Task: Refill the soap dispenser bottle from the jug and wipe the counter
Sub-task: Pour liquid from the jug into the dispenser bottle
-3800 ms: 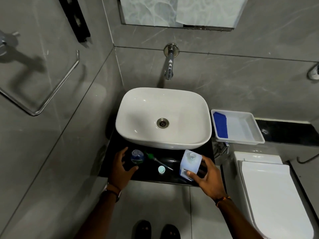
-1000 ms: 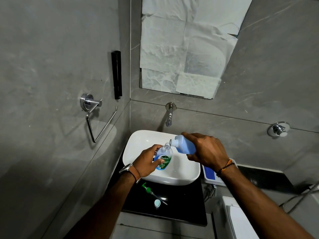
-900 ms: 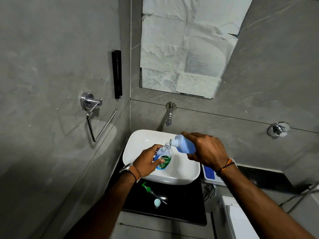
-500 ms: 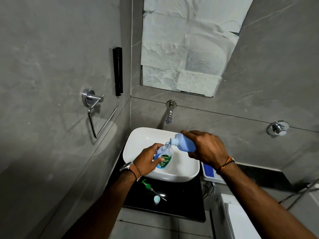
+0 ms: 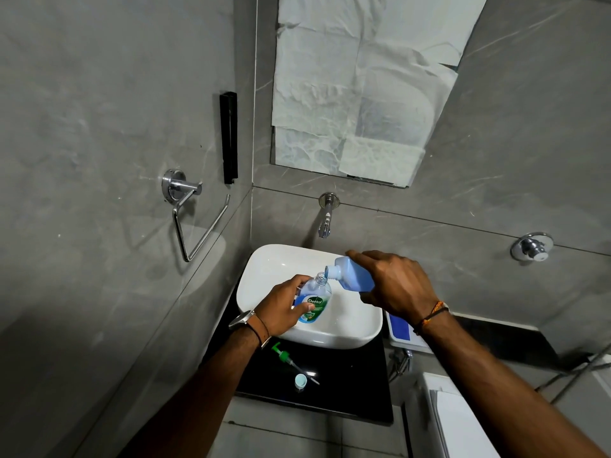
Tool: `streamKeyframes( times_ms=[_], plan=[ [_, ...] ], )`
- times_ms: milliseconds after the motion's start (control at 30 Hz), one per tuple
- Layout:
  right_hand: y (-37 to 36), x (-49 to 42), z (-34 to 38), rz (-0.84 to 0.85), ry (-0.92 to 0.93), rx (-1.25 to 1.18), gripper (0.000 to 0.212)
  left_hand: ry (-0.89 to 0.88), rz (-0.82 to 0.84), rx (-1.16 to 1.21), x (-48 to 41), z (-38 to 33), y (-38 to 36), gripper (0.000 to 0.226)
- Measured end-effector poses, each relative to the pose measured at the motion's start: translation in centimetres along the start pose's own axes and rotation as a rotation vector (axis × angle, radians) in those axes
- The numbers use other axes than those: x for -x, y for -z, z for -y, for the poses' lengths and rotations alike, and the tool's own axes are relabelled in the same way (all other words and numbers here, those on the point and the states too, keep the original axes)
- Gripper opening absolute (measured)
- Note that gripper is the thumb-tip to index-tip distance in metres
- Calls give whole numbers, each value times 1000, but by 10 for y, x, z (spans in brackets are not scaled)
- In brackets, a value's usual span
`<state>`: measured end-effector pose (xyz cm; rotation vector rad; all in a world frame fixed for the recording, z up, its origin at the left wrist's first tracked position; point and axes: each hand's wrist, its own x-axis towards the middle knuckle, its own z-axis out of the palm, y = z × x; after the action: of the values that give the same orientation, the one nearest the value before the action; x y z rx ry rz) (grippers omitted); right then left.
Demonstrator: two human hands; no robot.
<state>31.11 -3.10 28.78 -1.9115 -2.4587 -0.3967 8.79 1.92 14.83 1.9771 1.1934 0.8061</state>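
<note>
Looking down past my forearms, I am seeing the black worktop (image 5: 350, 388) nearest me. The green pump head (image 5: 283, 354) and a small pale cap (image 5: 300, 381) are lying close together on it, neither fitted to a container.

Just beyond, over the white basin (image 5: 350, 335), my left grip (image 5: 281, 309) is wrapping fingers and thumb round the soap dispenser bottle (image 5: 315, 300). It is holding the bottle almost upright with the open neck facing up. My right grip (image 5: 393, 285) is clasping the blue jug (image 5: 352, 276) from above, fingers curled over its body. It is tipping the jug so the spout is sitting right at the bottle's mouth, touching or nearly so; I cannot tell which.

I am judging that the pouring step is under way. The bottle is looking blue low down, though any stream is too fine to make out.

A white tray (image 5: 400, 338) holding something blue is peeking out behind my right wrist. Farther back, the wall tap (image 5: 325, 223) is hanging over the basin, and crumpled paper is covering the mirror (image 5: 357, 94) above it.

As I am reading it, the next move is calling for righting the jug gently as the level nears the neck, avoiding drips. After that come setting the jug down, screwing the pump back on, and wiping the worktop.
</note>
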Motion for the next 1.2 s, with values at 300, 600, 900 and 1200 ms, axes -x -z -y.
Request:
streamKeyframes(
  times_ms=[300,600,900,1200],
  plan=[
    [2,1,0,3,2,14,87,-4,-2,-6,-1,-1,0,48],
    [1,-1,0,8,5,15,87,-18,-1,-17,-2,2,0,49],
    [-3,-4,2,16,16,35,85,-22,-9,-16,-2,6,-2,50],
    [-5,-8,1,14,16,37,84,-25,-13,-9,-6,11,-4,48]
  ],
)
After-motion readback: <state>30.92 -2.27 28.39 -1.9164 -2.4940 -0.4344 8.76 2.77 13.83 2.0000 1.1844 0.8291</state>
